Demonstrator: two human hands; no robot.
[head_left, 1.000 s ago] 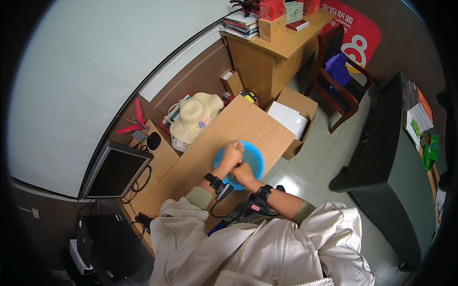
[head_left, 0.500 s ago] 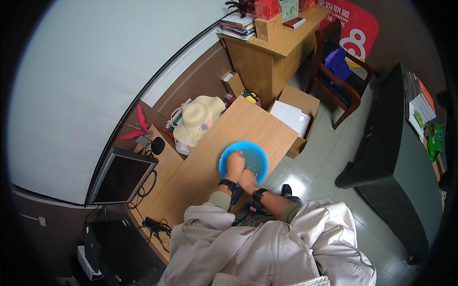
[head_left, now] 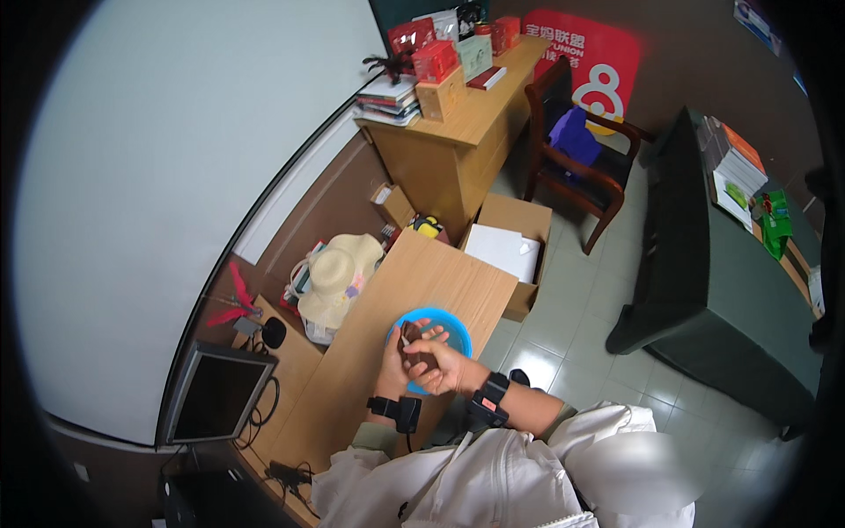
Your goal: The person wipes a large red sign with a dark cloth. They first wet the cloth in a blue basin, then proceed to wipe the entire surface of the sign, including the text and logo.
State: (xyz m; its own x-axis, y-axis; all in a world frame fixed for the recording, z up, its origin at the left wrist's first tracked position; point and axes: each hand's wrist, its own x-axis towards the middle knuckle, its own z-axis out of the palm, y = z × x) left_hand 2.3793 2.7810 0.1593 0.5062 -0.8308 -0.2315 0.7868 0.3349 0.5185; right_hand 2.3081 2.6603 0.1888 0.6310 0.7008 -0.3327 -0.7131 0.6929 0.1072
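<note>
Both my hands are above a round blue basin (head_left: 463,338) with water in it, on the wooden desk (head_left: 440,268). Between them is a small dark brown object (head_left: 421,354); its kind is not clear, as my fingers cover much of it. My left hand (head_left: 393,368) cups it from the left side, with some fingertips showing behind it. From the right, my right hand (head_left: 443,370) grips it, fingers curled and thumb on top. Dark wrist straps with small black boxes sit on both my wrists. The hands hide the near part of the basin.
A straw hat (head_left: 334,268) rests on bags beside the desk. On the left stand a monitor (head_left: 220,394) and cables. Beyond the desk are an open cardboard box (head_left: 528,295), a wooden chair (head_left: 576,158) and a cabinet (head_left: 422,167). A dark-covered table (head_left: 704,308) is at right.
My hands have risen out of the basin, and the brown object now shows between them. Before, they were together low in the basin. The whole view has shifted.
</note>
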